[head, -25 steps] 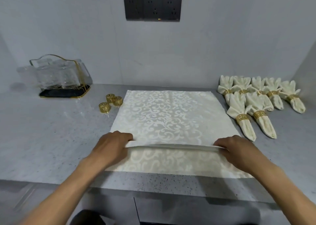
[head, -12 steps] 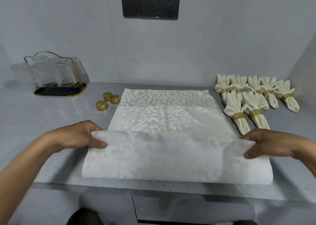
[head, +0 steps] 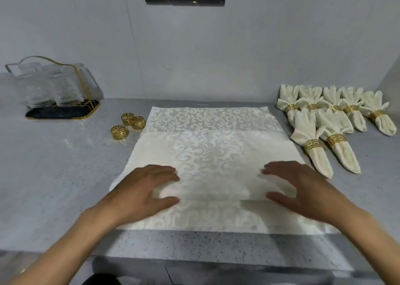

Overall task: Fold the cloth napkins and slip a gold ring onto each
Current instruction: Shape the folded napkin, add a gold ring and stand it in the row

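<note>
Both hands are pressing flat and open on the napkin (head: 212, 154), left hand (head: 147, 189) near-left, right hand (head: 298, 189) near-right, gripping nothing. The napkin is lying mid-desk (head: 54, 176), its folded band running left to right.

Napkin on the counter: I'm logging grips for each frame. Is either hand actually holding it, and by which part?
Nothing is gripped. The left hand and right hand lie spread, palms down, on the napkin, pressing near its folded pleat edge.
</note>
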`<state>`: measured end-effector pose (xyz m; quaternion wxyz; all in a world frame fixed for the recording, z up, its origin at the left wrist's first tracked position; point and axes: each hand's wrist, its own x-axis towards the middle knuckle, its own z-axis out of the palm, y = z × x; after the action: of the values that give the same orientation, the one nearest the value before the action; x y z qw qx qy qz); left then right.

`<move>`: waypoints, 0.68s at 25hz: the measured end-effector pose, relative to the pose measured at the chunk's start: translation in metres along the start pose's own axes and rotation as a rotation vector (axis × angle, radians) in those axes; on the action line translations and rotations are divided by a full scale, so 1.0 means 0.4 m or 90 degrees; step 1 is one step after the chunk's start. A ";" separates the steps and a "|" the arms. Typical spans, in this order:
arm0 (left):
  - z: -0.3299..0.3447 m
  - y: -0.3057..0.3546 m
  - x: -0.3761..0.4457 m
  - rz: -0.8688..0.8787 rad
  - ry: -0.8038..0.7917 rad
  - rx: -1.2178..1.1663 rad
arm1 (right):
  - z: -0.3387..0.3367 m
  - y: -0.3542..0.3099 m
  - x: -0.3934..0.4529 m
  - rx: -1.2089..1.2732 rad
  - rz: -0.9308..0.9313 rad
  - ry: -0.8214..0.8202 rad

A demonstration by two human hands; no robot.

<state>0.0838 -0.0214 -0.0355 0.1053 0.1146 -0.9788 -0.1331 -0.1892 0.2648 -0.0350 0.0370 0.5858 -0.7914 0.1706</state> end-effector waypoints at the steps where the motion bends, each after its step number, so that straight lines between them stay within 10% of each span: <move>1: 0.031 -0.006 -0.012 0.032 -0.019 0.022 | 0.031 -0.005 -0.022 -0.037 -0.039 -0.020; 13: -0.015 0.004 -0.116 -0.075 -0.101 -0.154 | -0.037 -0.079 -0.079 0.041 0.033 -0.163; 17: -0.048 -0.112 0.022 -0.079 0.016 0.058 | -0.028 0.026 0.069 -0.059 0.093 -0.110</move>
<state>0.0888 -0.0702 -0.0286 0.1040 0.1813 -0.9734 -0.0935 -0.2090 0.2458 -0.0197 -0.0168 0.5369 -0.8392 0.0848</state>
